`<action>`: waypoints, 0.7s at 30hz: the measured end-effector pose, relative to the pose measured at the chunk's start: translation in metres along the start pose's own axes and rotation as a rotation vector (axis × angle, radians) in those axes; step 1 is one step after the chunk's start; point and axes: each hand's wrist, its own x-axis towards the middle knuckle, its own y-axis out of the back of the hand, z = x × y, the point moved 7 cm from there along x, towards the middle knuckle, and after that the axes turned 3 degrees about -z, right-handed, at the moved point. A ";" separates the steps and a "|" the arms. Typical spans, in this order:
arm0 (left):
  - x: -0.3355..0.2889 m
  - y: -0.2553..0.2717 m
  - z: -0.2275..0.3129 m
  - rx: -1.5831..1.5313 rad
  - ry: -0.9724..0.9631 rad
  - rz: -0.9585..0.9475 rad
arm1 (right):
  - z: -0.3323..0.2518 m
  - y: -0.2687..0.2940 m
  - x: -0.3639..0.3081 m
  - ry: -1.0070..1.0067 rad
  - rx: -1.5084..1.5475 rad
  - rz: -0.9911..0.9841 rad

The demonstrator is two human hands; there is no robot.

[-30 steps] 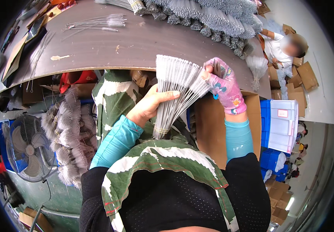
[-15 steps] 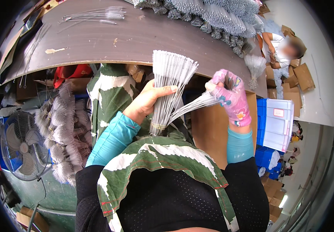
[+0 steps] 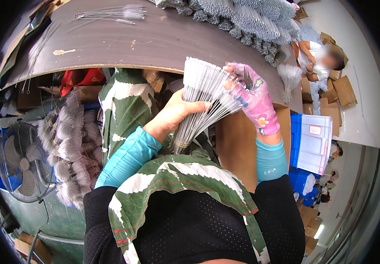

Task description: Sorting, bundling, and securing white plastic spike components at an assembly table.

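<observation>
Thin wire bottle brushes (image 3: 201, 83) with white bristle tips fan upward in one bundle, tied near its narrow lower end. My bare left hand (image 3: 176, 112) is closed round the bundle's middle, with the thumb across the front. At the bundle's right side, my right hand (image 3: 256, 99), in a pink flowered glove with bare fingertips, is curled on the outer brushes near their bristles. Something dark shows at the glove's palm; I cannot make out what it is. The right fingers partly hide the brush tips there.
Beyond my hands, a brown table (image 3: 110, 44) carries loose brushes (image 3: 108, 13) and a large pile of bundled brushes (image 3: 242, 20). A cardboard box (image 3: 236, 145) stands below my right hand. At left are a fan (image 3: 24, 163) and hanging brush bundles (image 3: 71, 141). Another person (image 3: 319, 55) works at far right.
My right hand has moved left and up to the bundle. The brushes it held out to the right now lie closer against the rest. My left hand has shifted slightly right, still gripping.
</observation>
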 end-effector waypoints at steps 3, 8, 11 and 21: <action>-0.001 -0.001 0.004 0.043 -0.030 0.029 | -0.002 0.001 0.001 -0.057 0.011 -0.016; -0.003 0.018 0.002 -0.060 0.006 0.052 | 0.006 0.033 -0.034 -0.091 0.068 0.037; -0.001 0.018 0.001 -0.050 -0.001 0.047 | -0.001 0.032 -0.035 -0.088 0.029 0.035; 0.014 -0.046 -0.021 -0.028 0.007 -0.041 | -0.066 0.049 0.053 0.116 -0.217 0.013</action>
